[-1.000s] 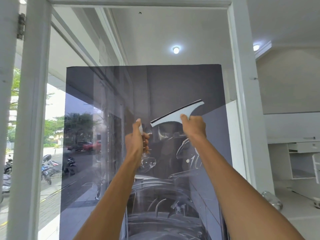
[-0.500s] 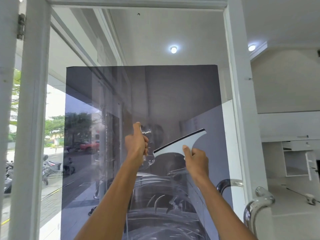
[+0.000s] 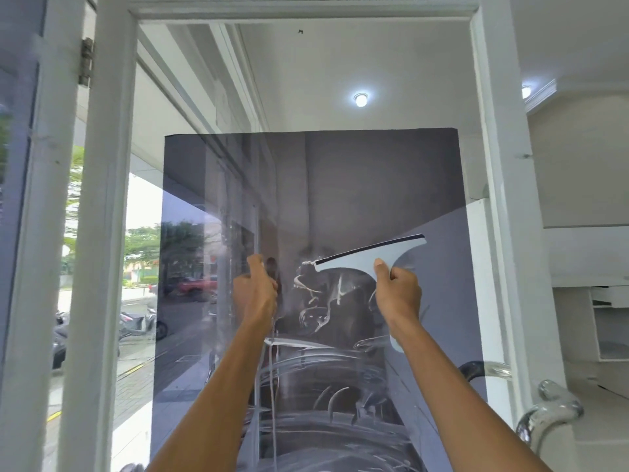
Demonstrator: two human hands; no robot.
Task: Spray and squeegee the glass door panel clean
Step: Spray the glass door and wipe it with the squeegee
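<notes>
The glass door panel [image 3: 340, 80] fills the white door frame [image 3: 498, 233]; a dark sheet [image 3: 357, 172] behind it shows white soapy streaks [image 3: 316, 301] across the lower half. My right hand [image 3: 398, 296] grips the handle of a pale blue squeegee [image 3: 360, 262]. Its black rubber blade lies tilted against the glass, right end higher. My left hand [image 3: 255, 291] is raised beside it, fingers curled round a clear spray bottle [image 3: 271, 267] that the hand mostly hides.
A chrome door handle [image 3: 544, 413] juts out at the lower right. The frame's left post [image 3: 102, 233] carries a hinge [image 3: 86, 63]. Through the glass on the left are parked scooters [image 3: 139, 321] and a street. A white room opens to the right.
The squeegee swept down the glass from about chest-high on the sheet, then rose slightly; fresh wet streaks now show under its blade. My left hand stayed roughly where it was.
</notes>
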